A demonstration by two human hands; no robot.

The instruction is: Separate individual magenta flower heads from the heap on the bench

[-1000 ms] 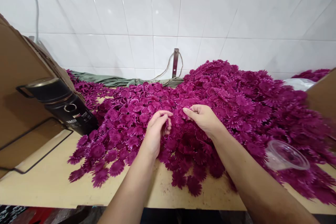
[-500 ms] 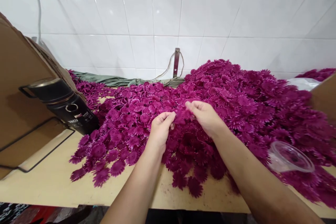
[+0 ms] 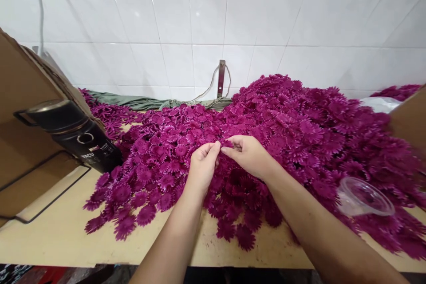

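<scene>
Over a large heap of magenta artificial flower heads (image 3: 286,115), my two hands meet near the middle. My right hand (image 3: 251,156) is closed, with a magenta flower piece (image 3: 227,143) between thumb and fingers. Its fingertips almost touch those of my left hand (image 3: 203,164), which is closed in a pinch, thumb against forefinger. Whatever the left fingertips hold is too small to make out. Loose flower heads (image 3: 244,235) spill toward the front of the tan tabletop (image 3: 186,248), below and around my wrists.
A black vacuum bottle (image 3: 78,135) leans at the left beside a cardboard box (image 3: 29,97) and a black wire frame (image 3: 56,199). A clear plastic tub (image 3: 366,197) lies among the flowers at right. Behind are green cloth (image 3: 133,100), a metal bracket (image 3: 221,77) and a tiled wall (image 3: 173,13).
My right hand has moved left and slightly down, bringing the flower piece to my left fingertips. The left hand stays pinched in nearly the same place. The view has shifted slightly.
</scene>
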